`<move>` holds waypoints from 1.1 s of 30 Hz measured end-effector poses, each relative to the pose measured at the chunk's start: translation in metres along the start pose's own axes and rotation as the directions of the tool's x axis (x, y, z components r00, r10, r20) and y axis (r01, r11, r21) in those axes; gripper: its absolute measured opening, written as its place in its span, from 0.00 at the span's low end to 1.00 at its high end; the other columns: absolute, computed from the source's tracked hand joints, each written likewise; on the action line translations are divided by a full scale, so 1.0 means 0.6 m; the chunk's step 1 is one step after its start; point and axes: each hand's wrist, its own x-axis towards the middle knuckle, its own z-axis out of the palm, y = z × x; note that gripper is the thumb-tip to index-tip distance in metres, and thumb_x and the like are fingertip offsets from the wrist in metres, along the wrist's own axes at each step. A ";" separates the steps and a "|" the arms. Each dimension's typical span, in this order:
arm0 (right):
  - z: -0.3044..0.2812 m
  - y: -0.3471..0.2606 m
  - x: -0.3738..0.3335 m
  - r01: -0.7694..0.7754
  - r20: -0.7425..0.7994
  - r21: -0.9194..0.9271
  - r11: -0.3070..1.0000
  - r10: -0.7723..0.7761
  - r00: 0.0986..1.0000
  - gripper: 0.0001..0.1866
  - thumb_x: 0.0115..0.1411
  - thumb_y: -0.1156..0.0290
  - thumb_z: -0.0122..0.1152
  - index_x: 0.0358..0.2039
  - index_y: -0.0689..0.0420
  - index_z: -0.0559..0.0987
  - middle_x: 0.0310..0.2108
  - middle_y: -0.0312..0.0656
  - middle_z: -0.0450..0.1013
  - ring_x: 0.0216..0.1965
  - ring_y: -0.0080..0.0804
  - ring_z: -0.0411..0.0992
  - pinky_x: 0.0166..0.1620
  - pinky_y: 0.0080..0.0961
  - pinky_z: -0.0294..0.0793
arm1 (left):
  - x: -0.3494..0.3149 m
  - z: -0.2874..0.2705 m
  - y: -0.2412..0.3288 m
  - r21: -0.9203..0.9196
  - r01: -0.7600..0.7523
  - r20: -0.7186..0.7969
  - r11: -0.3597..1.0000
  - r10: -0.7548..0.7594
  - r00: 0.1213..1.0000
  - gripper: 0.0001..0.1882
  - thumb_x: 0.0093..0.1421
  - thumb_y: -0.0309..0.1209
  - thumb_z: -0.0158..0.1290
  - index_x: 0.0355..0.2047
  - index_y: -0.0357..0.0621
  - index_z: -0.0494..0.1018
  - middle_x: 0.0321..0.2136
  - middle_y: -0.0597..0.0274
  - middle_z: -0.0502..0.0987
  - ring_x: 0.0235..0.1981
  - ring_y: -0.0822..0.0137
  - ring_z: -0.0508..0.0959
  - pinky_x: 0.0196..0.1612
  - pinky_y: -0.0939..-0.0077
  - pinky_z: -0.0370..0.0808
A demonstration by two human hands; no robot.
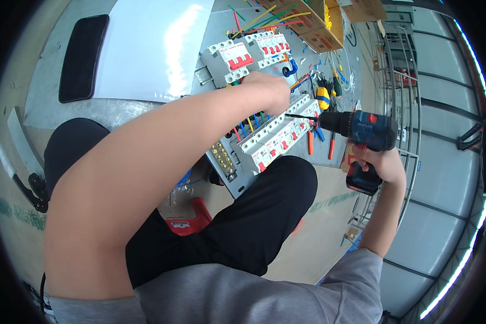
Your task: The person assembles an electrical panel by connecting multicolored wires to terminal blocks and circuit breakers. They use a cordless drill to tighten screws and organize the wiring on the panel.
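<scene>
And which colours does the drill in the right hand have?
The drill is dark blue and black, with red details; the head view shows it.

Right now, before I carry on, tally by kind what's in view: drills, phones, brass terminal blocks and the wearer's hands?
Drill: 1
Phone: 1
Brass terminal block: 1
Hands: 2, left hand and right hand
Total: 5

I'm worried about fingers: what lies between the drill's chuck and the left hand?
In the head view, the drill bit reaches from the chuck toward the left hand, overlapping the breaker row; depth unclear.
</scene>
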 end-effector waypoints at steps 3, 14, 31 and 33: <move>-0.005 -0.060 0.008 -0.022 0.016 -0.251 0.968 0.027 1.000 0.11 0.56 0.71 0.75 0.38 0.60 0.83 0.22 0.33 0.75 0.20 0.19 0.69 0.27 0.24 0.71 | 0.001 0.001 -0.003 0.001 0.001 -0.009 1.000 -0.001 1.000 0.17 0.58 0.28 0.51 0.43 0.34 0.85 0.43 0.44 0.86 0.46 0.44 0.87 0.49 0.50 0.82; -0.026 -0.108 0.029 0.068 0.073 -0.494 0.867 -0.036 0.997 0.20 0.51 0.71 0.78 0.45 0.57 0.84 0.31 0.39 0.81 0.32 0.30 0.76 0.42 0.32 0.79 | -0.002 -0.006 -0.001 0.000 -0.040 -0.035 0.999 0.040 0.999 0.18 0.60 0.30 0.52 0.45 0.33 0.85 0.44 0.42 0.86 0.46 0.43 0.87 0.50 0.50 0.82; -0.117 0.075 -0.055 0.389 -0.308 0.199 0.900 -0.319 0.896 0.27 0.62 0.65 0.68 0.58 0.68 0.78 0.25 0.33 0.70 0.22 0.22 0.67 0.30 0.22 0.66 | 0.008 -0.025 -0.003 0.206 -0.197 -0.146 0.959 0.229 0.962 0.14 0.67 0.26 0.50 0.44 0.41 0.86 0.49 0.50 0.83 0.51 0.48 0.84 0.54 0.55 0.80; -0.080 0.137 -0.047 0.441 -0.465 0.464 0.768 -0.213 0.859 0.29 0.65 0.65 0.67 0.61 0.69 0.75 0.25 0.33 0.67 0.21 0.23 0.66 0.30 0.24 0.66 | -0.012 -0.067 -0.001 0.248 -0.232 -0.266 0.940 0.297 0.917 0.11 0.66 0.24 0.52 0.41 0.38 0.85 0.47 0.50 0.81 0.50 0.49 0.83 0.54 0.56 0.79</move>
